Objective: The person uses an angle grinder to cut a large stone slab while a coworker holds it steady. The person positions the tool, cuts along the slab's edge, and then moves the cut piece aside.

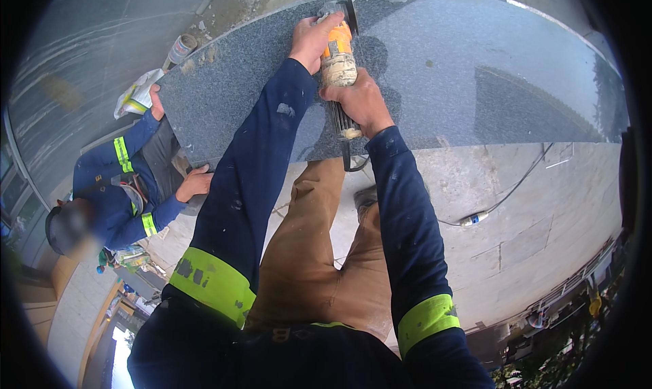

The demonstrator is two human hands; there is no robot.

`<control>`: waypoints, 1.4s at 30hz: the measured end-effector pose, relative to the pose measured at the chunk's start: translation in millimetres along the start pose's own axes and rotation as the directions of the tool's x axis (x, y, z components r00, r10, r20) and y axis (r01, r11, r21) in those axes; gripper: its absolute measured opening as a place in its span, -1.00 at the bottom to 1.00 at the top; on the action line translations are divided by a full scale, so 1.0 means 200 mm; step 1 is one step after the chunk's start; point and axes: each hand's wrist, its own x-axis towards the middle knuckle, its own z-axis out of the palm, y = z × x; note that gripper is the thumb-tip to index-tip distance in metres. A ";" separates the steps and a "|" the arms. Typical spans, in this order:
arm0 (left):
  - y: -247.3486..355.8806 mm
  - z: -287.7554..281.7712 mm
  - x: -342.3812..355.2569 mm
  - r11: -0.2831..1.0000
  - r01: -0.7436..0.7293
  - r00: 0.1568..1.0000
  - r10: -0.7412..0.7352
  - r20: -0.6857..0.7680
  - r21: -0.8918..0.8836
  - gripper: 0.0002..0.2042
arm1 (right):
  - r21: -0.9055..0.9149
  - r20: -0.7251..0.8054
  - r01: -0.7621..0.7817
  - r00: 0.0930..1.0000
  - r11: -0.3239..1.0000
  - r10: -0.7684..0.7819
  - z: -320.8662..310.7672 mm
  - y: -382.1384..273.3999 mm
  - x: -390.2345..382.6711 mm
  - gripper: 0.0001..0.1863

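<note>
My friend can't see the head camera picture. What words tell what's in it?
A person's left hand and right hand grip an orange angle grinder over a grey speckled stone slab. On the left, a co-worker in navy has both hands at the slab's edge.

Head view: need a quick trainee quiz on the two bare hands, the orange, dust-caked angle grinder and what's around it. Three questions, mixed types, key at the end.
1. Multiple choice: which bare hand is closer to the thin dark disc of the orange, dust-caked angle grinder? A) right B) left C) both equally
2. True or false: the co-worker in dark blue is at the right end of the speckled grey stone slab.
3. Fill in: the blue-and-white cable connector lies on the ____.

Key:
1. B: the left hand; the right hand grips farther back.
2. False: left end.
3. Floor.
</note>
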 end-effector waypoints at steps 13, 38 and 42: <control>-0.01 0.03 -0.14 0.998 -0.003 0.994 0.009 -0.109 0.063 -0.22 | -0.019 -0.020 0.011 1.000 1.000 -0.012 0.03 0.05 -0.07 -0.33; 0.00 -0.09 0.04 0.997 0.075 0.997 -0.075 0.034 0.005 -0.34 | -0.040 -0.007 -0.056 0.998 0.998 0.056 0.06 -0.04 0.04 -0.32; -0.01 -0.09 0.05 0.995 0.094 0.995 -0.094 -0.018 0.015 -0.29 | -0.074 0.000 -0.085 0.996 0.994 0.085 0.06 -0.05 0.06 -0.32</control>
